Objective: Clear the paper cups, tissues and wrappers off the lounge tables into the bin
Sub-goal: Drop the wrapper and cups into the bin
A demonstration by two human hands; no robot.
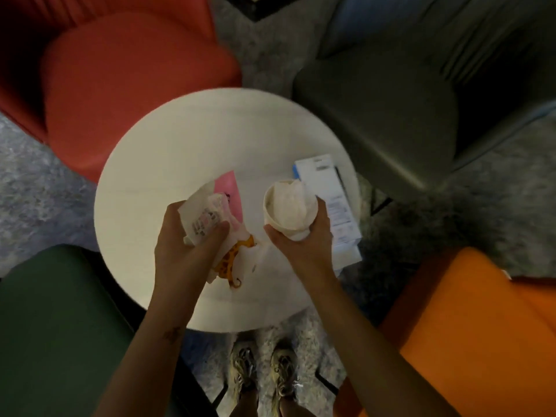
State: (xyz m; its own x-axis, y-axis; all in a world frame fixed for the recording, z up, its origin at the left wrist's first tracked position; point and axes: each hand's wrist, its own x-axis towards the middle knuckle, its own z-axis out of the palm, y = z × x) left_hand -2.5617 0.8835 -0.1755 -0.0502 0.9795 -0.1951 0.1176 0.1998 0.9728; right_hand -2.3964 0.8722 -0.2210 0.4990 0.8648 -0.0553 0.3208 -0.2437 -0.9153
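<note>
Over a round white table (168, 139), my right hand (304, 239) grips a white paper cup (272, 218) with a crumpled tissue (290, 200) stuffed inside. My left hand (183, 236) holds a bunch of wrappers (204, 218), white paper with pink print. A pink sheet (230, 183) sticks out behind them. An orange patterned wrapper (231, 263) hangs under my left hand, and I cannot tell whether it rests on the table. No bin is in view.
A white and blue box (328, 182) lies at the table's right edge. Armchairs ring the table: red (120, 79) at far left, grey (391, 109) at far right, green (54, 326) at near left, orange (469, 332) at near right. My feet stand on grey carpet (36, 188).
</note>
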